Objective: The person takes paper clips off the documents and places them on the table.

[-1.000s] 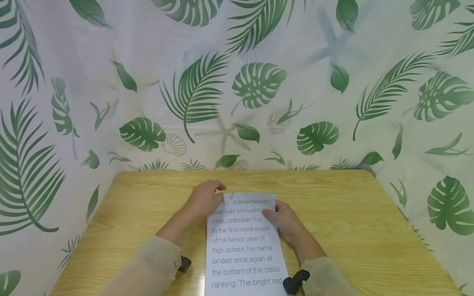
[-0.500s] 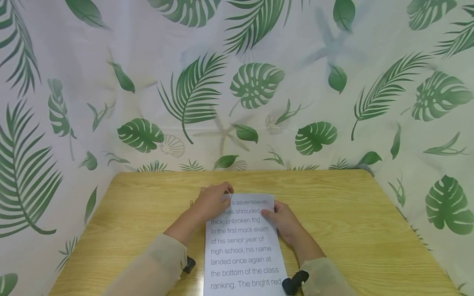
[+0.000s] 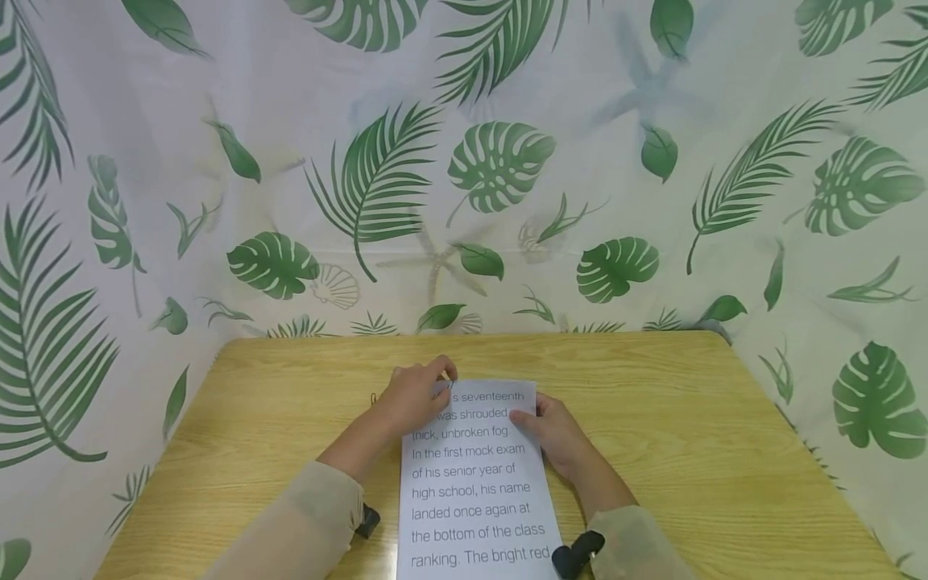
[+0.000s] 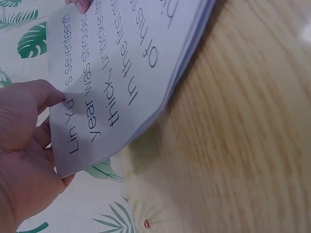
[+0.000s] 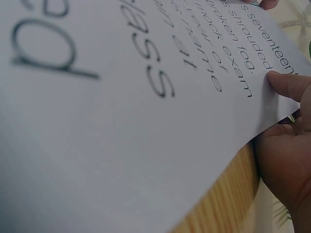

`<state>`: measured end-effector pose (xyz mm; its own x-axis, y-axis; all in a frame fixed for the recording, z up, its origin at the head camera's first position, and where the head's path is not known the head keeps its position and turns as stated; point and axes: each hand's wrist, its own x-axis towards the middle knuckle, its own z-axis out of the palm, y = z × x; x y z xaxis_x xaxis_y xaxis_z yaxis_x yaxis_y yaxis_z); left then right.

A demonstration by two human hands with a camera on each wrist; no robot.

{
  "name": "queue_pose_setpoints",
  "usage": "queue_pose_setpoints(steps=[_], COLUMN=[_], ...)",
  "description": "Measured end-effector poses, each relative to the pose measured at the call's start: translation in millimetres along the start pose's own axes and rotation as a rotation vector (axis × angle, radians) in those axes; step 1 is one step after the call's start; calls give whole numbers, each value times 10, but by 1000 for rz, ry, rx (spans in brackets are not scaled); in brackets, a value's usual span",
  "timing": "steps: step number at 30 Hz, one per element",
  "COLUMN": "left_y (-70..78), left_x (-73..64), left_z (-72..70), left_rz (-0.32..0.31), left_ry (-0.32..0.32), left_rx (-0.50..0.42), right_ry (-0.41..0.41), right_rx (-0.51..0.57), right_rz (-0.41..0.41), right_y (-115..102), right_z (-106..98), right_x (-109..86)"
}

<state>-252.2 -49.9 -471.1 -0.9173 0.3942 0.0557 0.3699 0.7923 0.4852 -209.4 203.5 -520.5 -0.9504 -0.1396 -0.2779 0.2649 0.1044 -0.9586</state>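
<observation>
A stack of printed paper sheets (image 3: 471, 483) stands between my hands, its lower end running out of the head view. My left hand (image 3: 413, 396) pinches at the sheets' top edge, thumb in front and fingers behind. A small bluish bit of a paper clip (image 5: 255, 3) shows between those fingers in the right wrist view; the rest is hidden. My right hand (image 3: 561, 435) grips the sheets' right edge near the top, thumb (image 5: 286, 85) on the printed face. Just left of my left hand, another paper clip (image 3: 374, 398), reddish in the left wrist view, lies on the table.
The wood-grain table (image 3: 689, 435) extends to both sides and behind the sheets. A white curtain (image 3: 536, 266) with green leaf prints hangs behind and beside it. Black wrist cameras sit at both cuffs.
My left hand has moved right along the sheets' top edge to the paper clip there, now covering it. That uncovered the other clip on the table. My right hand keeps its hold.
</observation>
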Motion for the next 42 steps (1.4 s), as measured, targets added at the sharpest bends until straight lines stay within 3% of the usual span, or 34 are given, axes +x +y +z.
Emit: queue_pose_setpoints(steps=[18, 26, 42], left_y=[-62, -98, -148], left_x=[-32, -48, -83], left_z=[-58, -82, -100], left_rz=[-84, -84, -94], left_ry=[8, -42, -41], left_rx=[-43, -74, -99], right_ry=[2, 6, 1], right_rx=[-16, -29, -18], right_rz=[2, 5, -9], right_y=[23, -6, 7], right_z=[-9, 4, 6], right_x=[28, 3, -1])
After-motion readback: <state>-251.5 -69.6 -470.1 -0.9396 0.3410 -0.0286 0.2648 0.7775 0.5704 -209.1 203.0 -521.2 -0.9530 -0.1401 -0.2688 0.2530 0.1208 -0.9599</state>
